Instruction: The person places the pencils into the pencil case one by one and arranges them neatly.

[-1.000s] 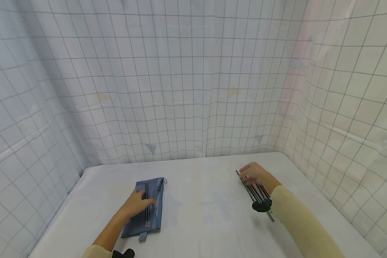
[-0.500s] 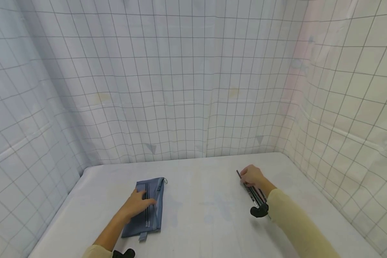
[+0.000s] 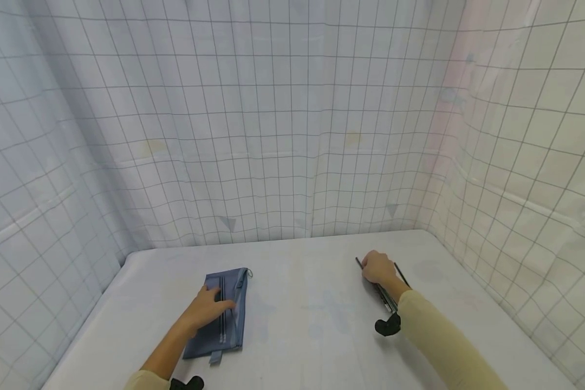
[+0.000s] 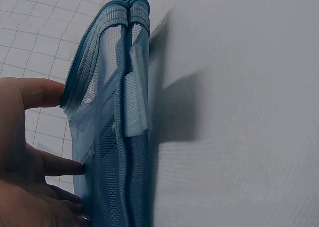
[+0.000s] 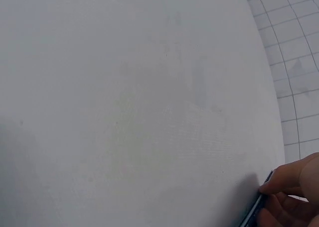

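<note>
Pencils (image 3: 387, 300) had bunched tighter on the table (image 3: 302, 325), the right hand's curled fingers gripping them; gathering seemed underway, the next move probably calling for the stray pencil (image 3: 402, 275). The left hand (image 3: 207, 310) touched the pouch (image 3: 231, 331), fingers open.

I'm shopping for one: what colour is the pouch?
The pouch is blue, clearest in the left wrist view.

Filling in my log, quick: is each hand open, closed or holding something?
Left hand: open, resting on the blue pouch.
Right hand: closed, holding thin dark sticks; how many cannot be told.
</note>
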The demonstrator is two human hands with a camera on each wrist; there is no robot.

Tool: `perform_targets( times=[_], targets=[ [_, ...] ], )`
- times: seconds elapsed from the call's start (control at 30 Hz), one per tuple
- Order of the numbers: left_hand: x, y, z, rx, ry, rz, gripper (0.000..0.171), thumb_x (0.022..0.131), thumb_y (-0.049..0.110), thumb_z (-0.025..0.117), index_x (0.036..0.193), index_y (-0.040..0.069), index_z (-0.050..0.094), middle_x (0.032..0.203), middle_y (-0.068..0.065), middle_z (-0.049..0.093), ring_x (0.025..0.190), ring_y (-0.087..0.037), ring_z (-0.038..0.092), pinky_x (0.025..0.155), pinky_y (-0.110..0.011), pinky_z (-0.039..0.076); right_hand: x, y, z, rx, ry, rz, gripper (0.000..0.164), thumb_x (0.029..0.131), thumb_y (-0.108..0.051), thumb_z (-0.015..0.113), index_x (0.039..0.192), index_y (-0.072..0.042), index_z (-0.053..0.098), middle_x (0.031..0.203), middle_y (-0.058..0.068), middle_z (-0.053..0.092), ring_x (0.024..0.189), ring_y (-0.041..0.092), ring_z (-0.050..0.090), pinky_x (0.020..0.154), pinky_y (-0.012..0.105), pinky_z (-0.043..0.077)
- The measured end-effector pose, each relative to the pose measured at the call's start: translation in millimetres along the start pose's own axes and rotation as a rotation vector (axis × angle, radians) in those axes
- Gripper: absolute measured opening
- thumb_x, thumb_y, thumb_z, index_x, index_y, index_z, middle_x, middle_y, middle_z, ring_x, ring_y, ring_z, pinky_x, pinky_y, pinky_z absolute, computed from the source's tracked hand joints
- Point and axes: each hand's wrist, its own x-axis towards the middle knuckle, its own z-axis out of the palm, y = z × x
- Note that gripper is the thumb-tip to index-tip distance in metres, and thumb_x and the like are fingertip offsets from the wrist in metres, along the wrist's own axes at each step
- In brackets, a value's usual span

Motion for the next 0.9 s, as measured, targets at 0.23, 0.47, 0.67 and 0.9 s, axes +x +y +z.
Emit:
perform_targets(
  times=[0.23,0.47,0.67,0.9],
  targets=[
    [2.0,-1.5,1.0,-0.005,-0.001,0.002,0.09,0.093,0.038,0.068,0.149,-0.021,0.031,0.156,-0.049,0.004,0.141,-0.068,0.011,0.11,-0.077,0.021,-1.3,-1.3,-7.5,0.089,-0.031,0.046,0.028,0.088,-0.004,0.073,0.113,0.007,0.073,0.1,0.016,0.072,0.082,0.027,0.068,0.068,0.04,0.058],
    [1.8,-1.6,1.2,-0.001,0.0,-0.002,0.09,0.092,0.039,0.068,0.149,-0.021,0.032,0.156,-0.049,0.005,0.141,-0.068,0.012,0.109,-0.077,0.022,4.1,-1.5,-11.4,0.222,-0.065,0.088,0.028,0.089,-0.005,0.074,0.116,0.002,0.075,0.108,0.015,0.072,0.081,0.024,0.065,0.062,0.033,0.054],
    [-0.2,-2.0,1.4,0.012,0.002,0.0,0.09,0.093,0.039,0.068,0.148,-0.021,0.031,0.155,-0.05,0.005,0.14,-0.069,0.012,0.109,-0.077,0.023,3.6,-7.4,-14.4,0.419,-0.101,0.098,0.028,0.091,-0.002,0.069,0.118,0.003,0.074,0.103,0.012,0.071,0.078,0.022,0.063,0.062,0.032,0.055],
    [0.3,0.3,0.9,-0.006,-0.004,0.0,0.088,0.093,0.038,0.067,0.149,-0.021,0.032,0.157,-0.048,0.005,0.142,-0.068,0.011,0.109,-0.077,0.023,2.5,-14.2,-18.3,0.609,-0.13,0.173,0.031,0.09,0.001,0.067,0.121,0.005,0.07,0.104,0.014,0.068,0.084,0.023,0.062,0.07,0.036,0.059]
  ],
)
